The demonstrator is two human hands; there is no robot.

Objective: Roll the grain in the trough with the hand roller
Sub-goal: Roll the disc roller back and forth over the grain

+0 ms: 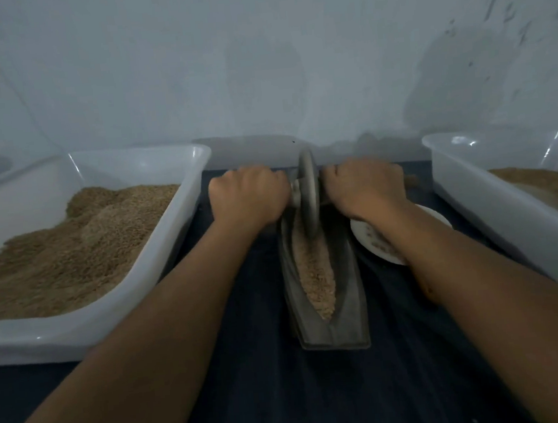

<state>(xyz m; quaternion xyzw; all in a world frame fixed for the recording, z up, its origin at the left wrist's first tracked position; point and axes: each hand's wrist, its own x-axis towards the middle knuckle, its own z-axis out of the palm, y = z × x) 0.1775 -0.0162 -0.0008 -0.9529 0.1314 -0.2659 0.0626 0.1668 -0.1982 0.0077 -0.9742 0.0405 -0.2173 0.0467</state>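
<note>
A narrow grey metal trough point(352, 292) lies lengthwise on the dark cloth in the middle, pointing away from me. Tan grain point(315, 272) fills its groove. The hand roller's grey disc point(308, 192) stands upright in the far part of the trough. My left hand point(247, 197) grips the roller's axle handle on the left of the disc. On the other side my right hand point(365, 187) grips the right handle. Both handles are hidden inside my fists.
A large white plastic tub point(160, 255) heaped with grain stands at the left. Another white tub point(493, 206) with grain stands at the right. A small white plate point(367, 237) lies beside the trough under my right forearm. A pale wall rises close behind.
</note>
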